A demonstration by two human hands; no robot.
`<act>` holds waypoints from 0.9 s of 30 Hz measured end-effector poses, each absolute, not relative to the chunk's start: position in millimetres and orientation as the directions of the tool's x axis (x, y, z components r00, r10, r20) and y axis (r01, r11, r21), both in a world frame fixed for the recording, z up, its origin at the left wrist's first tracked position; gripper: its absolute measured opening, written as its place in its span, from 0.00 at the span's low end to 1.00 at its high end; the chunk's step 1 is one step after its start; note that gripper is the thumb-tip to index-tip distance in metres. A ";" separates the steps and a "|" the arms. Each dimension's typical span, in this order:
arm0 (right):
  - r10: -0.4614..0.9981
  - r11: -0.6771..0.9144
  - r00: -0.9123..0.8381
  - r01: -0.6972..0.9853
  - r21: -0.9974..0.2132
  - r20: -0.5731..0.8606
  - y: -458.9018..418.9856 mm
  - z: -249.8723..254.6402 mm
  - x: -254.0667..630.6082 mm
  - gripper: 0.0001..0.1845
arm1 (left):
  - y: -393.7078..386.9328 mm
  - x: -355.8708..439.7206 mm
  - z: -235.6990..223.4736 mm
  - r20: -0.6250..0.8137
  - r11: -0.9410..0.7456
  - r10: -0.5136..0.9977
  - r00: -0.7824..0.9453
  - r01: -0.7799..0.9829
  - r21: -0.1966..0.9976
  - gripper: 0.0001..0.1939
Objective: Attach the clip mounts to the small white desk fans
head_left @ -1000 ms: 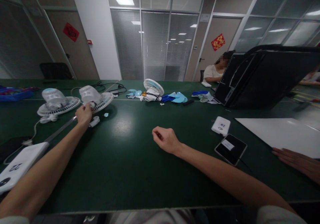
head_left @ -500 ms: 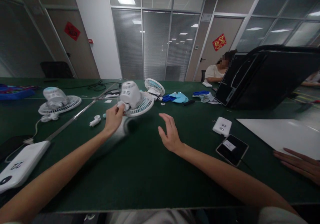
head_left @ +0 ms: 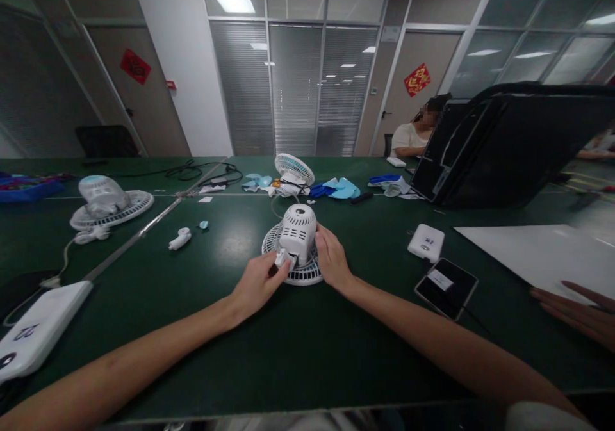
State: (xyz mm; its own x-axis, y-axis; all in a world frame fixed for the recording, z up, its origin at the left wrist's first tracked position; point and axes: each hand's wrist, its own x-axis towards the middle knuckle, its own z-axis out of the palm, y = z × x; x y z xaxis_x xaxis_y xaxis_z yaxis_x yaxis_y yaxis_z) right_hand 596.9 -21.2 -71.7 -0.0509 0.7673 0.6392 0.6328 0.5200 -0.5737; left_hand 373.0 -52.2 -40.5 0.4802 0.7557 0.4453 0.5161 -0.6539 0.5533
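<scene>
A small white electric fan [head_left: 298, 234] lies face down on the green table before me, its round grille [head_left: 304, 276] flat against the tabletop and its motor housing pointing up. My left hand [head_left: 259, 280] pinches the white fitting [head_left: 284, 259] at the near side of the housing. Against the right side of the housing and the grille's edge, my right hand [head_left: 332, 258] holds the fan with its fingers close together. Its thumb is mostly hidden. To the left lie a white handle-like part [head_left: 180, 239] and a small light-blue piece [head_left: 204, 225].
Another white fan [head_left: 108, 202] lies face down at left; a third [head_left: 292, 173] stands behind. A white power bank [head_left: 43, 328] is near left, another [head_left: 426, 243] at right beside a black device [head_left: 446, 287]. Another person's hand [head_left: 576, 312] rests by a white board [head_left: 538, 252].
My left hand has brought the fan from the left to the middle and down onto the table. My right hand, open and apart before, now holds its right side.
</scene>
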 end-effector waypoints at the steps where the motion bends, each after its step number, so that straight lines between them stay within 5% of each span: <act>1: 0.778 0.510 -0.053 0.635 -0.580 0.626 -19.3 -73.7 596.3 0.30 | -53.1 375.7 -42.3 0.426 -0.651 0.756 0.497 0.507 0.565 0.19; 10: 0.822 0.444 -0.035 0.663 -0.603 0.568 -18.8 -76.5 595.5 0.33 | -25.8 352.9 -28.5 0.351 -0.650 0.746 0.566 0.506 0.567 0.29; 16: 0.830 0.442 -0.033 0.648 -0.620 0.557 -19.3 -76.0 596.9 0.32 | 54.9 272.5 -12.5 0.620 -0.417 0.753 0.220 0.889 0.190 0.20; 20: 0.808 0.464 -0.036 0.656 -0.595 0.589 -18.1 -76.8 597.3 0.31 | 88.5 215.2 -27.8 0.463 -0.181 0.874 0.150 0.983 0.023 0.30; 23: 0.799 0.471 -0.038 0.660 -0.585 0.601 -18.1 -76.3 597.0 0.30 | 96.3 191.7 -41.8 0.235 -0.214 0.949 0.210 0.977 -0.006 0.27; 27: 0.797 0.467 -0.036 0.669 -0.577 0.603 -17.6 -76.2 596.9 0.30 | 96.6 186.4 -48.3 0.245 -0.281 0.931 0.271 0.960 0.003 0.22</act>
State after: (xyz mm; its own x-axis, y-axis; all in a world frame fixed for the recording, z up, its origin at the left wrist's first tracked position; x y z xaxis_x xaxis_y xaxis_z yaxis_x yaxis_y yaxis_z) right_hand 596.9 -17.6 -76.2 -0.0360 0.7969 0.6030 0.6695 0.4672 -0.5775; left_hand 186.4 96.6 -48.3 0.2713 0.9309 0.2445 0.9598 -0.2806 0.0035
